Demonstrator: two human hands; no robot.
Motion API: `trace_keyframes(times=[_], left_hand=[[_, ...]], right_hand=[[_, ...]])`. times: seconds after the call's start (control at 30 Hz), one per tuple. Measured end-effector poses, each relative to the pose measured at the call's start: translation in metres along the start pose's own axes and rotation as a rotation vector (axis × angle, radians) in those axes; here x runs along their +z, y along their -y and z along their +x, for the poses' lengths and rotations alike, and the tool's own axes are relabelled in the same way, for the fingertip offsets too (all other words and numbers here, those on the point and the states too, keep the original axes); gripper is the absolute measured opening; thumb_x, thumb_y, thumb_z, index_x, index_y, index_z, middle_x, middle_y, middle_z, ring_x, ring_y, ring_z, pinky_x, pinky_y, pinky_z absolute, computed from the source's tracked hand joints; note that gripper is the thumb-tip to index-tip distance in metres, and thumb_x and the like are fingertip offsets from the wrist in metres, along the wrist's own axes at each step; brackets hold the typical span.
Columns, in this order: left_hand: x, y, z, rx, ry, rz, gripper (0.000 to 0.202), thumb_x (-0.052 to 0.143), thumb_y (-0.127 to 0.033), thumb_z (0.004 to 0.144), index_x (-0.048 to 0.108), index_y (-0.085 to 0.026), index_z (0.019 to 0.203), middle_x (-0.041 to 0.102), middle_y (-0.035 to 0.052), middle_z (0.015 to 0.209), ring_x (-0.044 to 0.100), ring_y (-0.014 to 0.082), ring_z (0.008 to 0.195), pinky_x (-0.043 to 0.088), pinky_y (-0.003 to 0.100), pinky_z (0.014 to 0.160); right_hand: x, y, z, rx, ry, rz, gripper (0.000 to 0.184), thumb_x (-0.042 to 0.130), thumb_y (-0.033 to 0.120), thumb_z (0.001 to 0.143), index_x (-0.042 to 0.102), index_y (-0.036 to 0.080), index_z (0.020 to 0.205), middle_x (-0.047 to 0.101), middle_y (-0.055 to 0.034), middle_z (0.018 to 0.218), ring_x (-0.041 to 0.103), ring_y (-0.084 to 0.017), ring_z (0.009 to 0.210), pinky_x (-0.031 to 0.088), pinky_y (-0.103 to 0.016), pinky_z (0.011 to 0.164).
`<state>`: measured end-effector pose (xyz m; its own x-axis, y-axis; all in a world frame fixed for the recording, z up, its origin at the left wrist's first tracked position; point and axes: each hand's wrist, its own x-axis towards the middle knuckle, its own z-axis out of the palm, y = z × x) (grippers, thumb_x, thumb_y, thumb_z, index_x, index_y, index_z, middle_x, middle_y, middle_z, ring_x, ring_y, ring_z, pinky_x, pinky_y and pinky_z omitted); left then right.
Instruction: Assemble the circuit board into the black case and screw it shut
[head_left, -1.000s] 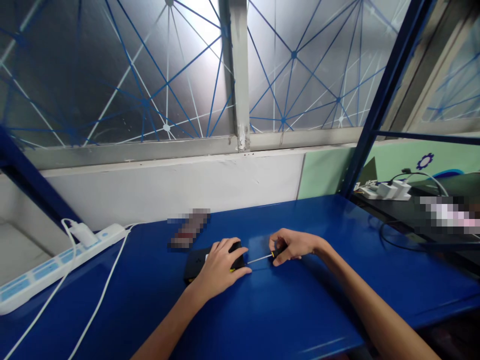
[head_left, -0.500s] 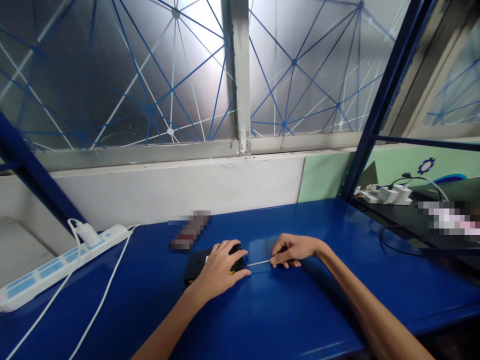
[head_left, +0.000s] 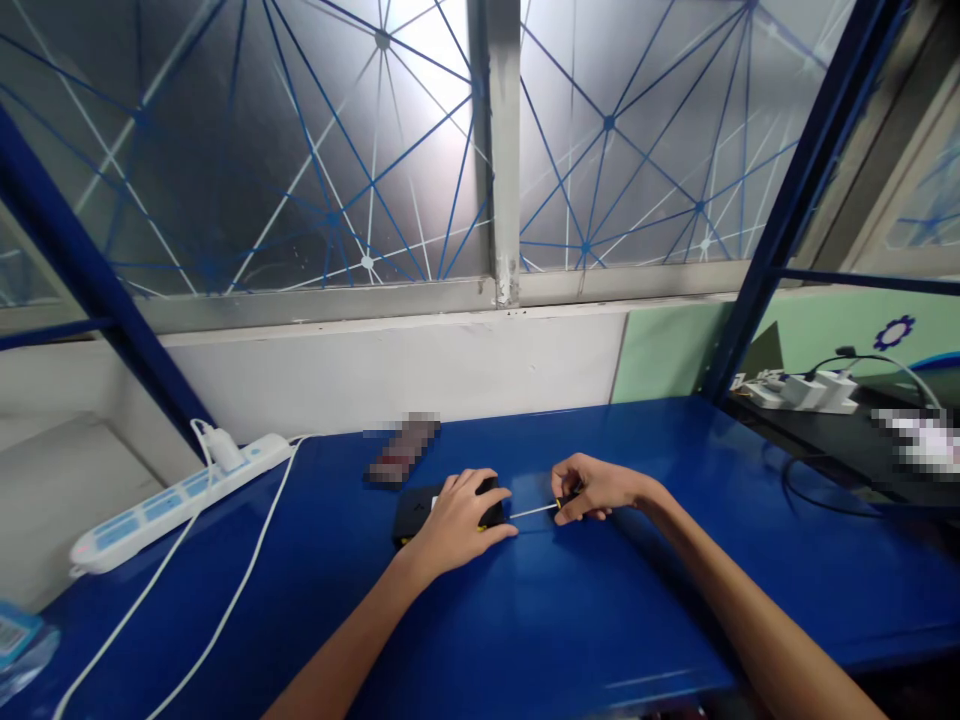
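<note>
My left hand [head_left: 465, 525] lies over a black box [head_left: 416, 512] with yellow at its lower edge, thumb and fingers gripping its right end. Part of the box is hidden under the palm. To the right, my right hand [head_left: 589, 488] is closed around the dark and yellow handle of a screwdriver [head_left: 534, 511]. Its thin metal shaft points left to the box's right end, between the thumb and fingers of my left hand. Whether the tip touches the box I cannot tell.
Behind the box lies a blurred-out flat item [head_left: 403, 450] on the blue table [head_left: 540, 620]. A white power strip [head_left: 180, 505] with cables runs along the left side. At the lower left is a clear bottle [head_left: 22, 650]. More plugs [head_left: 817, 390] stand at the far right.
The view has turned slightly left, bringing the bottle into sight. My right fingers have shifted on the screwdriver, and its yellow handle part now shows. My left hand stays on the box.
</note>
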<state>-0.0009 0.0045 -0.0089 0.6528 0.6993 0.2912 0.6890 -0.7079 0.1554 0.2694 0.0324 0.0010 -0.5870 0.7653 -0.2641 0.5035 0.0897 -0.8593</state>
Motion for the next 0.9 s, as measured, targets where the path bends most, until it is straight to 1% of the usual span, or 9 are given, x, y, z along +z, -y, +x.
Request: trace_keyframes(times=[0.1, 0.2, 0.33, 0.43, 0.53, 0.63, 0.7, 0.8, 0.9], left_hand=[[0.0, 0.0, -0.0009, -0.003, 0.004, -0.006, 0.036, 0.062, -0.048, 0.087, 0.063, -0.028, 0.117, 0.054, 0.0076, 0.13, 0.05, 0.029, 0.118, 0.041, 0.046, 0.096], [0.001, 0.0012, -0.0011, -0.003, -0.002, -0.009, 0.037, 0.061, -0.049, 0.087, 0.063, -0.029, 0.118, 0.054, 0.0077, 0.13, 0.05, 0.0295, 0.118, 0.041, 0.046, 0.097], [0.0019, 0.0023, -0.0006, 0.003, -0.007, -0.01, 0.037, 0.062, -0.049, 0.087, 0.063, -0.028, 0.117, 0.055, 0.0083, 0.129, 0.05, 0.029, 0.117, 0.041, 0.046, 0.096], [0.0011, 0.0018, -0.0002, 0.006, -0.009, -0.007, 0.037, 0.061, -0.05, 0.087, 0.063, -0.028, 0.117, 0.055, 0.0082, 0.129, 0.051, 0.0295, 0.117, 0.041, 0.046, 0.096], [-0.0001, 0.0008, -0.0003, 0.007, -0.004, -0.005, 0.038, 0.059, -0.051, 0.088, 0.063, -0.028, 0.118, 0.055, 0.0084, 0.13, 0.051, 0.0301, 0.117, 0.042, 0.046, 0.095], [-0.0007, 0.0, -0.0005, 0.008, 0.003, -0.007, 0.037, 0.059, -0.05, 0.088, 0.064, -0.028, 0.117, 0.055, 0.0085, 0.129, 0.051, 0.0297, 0.117, 0.042, 0.046, 0.095], [-0.0005, -0.0002, -0.0002, 0.008, 0.001, -0.007, 0.036, 0.06, -0.05, 0.088, 0.064, -0.028, 0.117, 0.055, 0.0085, 0.129, 0.051, 0.0297, 0.117, 0.041, 0.046, 0.096], [0.001, 0.0006, 0.0006, 0.008, 0.001, -0.006, 0.038, 0.059, -0.051, 0.088, 0.064, -0.028, 0.117, 0.054, 0.0092, 0.13, 0.05, 0.0302, 0.118, 0.041, 0.047, 0.096], [0.0034, 0.0024, 0.0012, 0.008, 0.002, -0.002, 0.039, 0.058, -0.053, 0.088, 0.064, -0.027, 0.118, 0.054, 0.0097, 0.131, 0.05, 0.0305, 0.119, 0.04, 0.047, 0.097]], right_hand=[[-0.001, 0.0008, -0.001, -0.02, 0.014, 0.008, 0.042, 0.08, 0.049, 0.063, 0.061, 0.013, 0.075, 0.062, 0.0011, 0.059, 0.051, -0.006, 0.041, 0.034, -0.015, 0.036], [-0.0023, 0.0013, -0.0022, -0.04, 0.024, 0.023, 0.044, 0.074, 0.054, 0.069, 0.064, 0.011, 0.071, 0.061, -0.0004, 0.059, 0.05, -0.006, 0.042, 0.034, -0.016, 0.037], [-0.0017, 0.0019, -0.0028, -0.07, 0.021, -0.01, 0.05, 0.065, 0.06, 0.077, 0.07, 0.009, 0.074, 0.055, 0.0015, 0.054, 0.041, -0.004, 0.041, 0.027, -0.017, 0.037], [0.0007, 0.0034, -0.0025, -0.036, -0.001, -0.035, 0.058, 0.058, 0.066, 0.079, 0.07, 0.009, 0.072, 0.046, 0.0043, 0.048, 0.034, -0.004, 0.04, 0.025, -0.018, 0.037], [0.0024, 0.0057, -0.0024, 0.017, -0.028, -0.054, 0.054, 0.065, 0.065, 0.073, 0.067, 0.011, 0.074, 0.045, 0.0054, 0.048, 0.037, -0.005, 0.041, 0.028, -0.017, 0.037], [0.0025, 0.0079, -0.0028, 0.049, -0.039, -0.05, 0.049, 0.081, 0.054, 0.059, 0.063, 0.015, 0.081, 0.051, 0.0065, 0.054, 0.039, -0.005, 0.042, 0.029, -0.016, 0.036], [0.002, 0.0088, -0.0031, 0.047, -0.047, -0.037, 0.048, 0.085, 0.047, 0.054, 0.06, 0.016, 0.082, 0.052, 0.0071, 0.056, 0.04, -0.004, 0.041, 0.029, -0.015, 0.035], [0.001, 0.0084, -0.0036, 0.014, -0.034, -0.029, 0.044, 0.084, 0.045, 0.057, 0.058, 0.015, 0.076, 0.055, 0.0061, 0.054, 0.042, -0.005, 0.039, 0.03, -0.016, 0.035], [0.0001, 0.0066, -0.004, -0.01, 0.005, -0.02, 0.042, 0.079, 0.05, 0.063, 0.06, 0.014, 0.071, 0.057, 0.0033, 0.054, 0.046, -0.006, 0.04, 0.033, -0.017, 0.036]])
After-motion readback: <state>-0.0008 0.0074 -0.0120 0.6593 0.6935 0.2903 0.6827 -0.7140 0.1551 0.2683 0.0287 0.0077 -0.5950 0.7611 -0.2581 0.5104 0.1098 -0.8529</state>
